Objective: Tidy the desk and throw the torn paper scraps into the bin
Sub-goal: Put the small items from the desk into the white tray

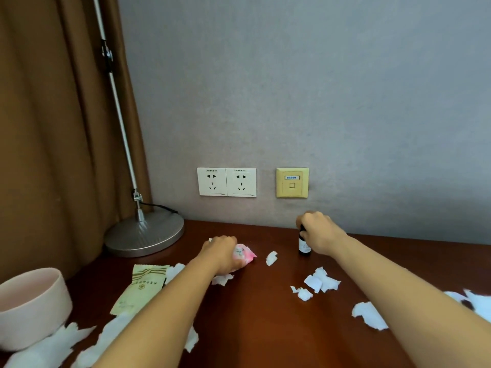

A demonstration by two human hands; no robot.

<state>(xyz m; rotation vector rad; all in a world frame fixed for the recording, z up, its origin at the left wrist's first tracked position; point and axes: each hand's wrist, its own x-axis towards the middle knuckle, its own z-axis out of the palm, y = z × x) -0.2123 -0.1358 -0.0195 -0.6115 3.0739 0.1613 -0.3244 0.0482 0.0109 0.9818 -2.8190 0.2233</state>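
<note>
Torn white paper scraps (321,282) lie scattered over the dark wooden desk (260,314), with more scraps (369,316) at the right and along the near left edge. My left hand (221,252) grips a small pink and white packet (244,254) at the desk's middle. My right hand (318,232) holds the top of a small dark bottle (304,245) that stands upright near the wall. A pale pink bin (32,306) sits at the near left.
A pale green sachet (140,288) lies flat left of my left forearm. A lamp with a round metal base (144,235) stands at the back left beside a brown curtain (53,128). Wall sockets (227,181) and a yellow data port (292,182) are on the grey wall.
</note>
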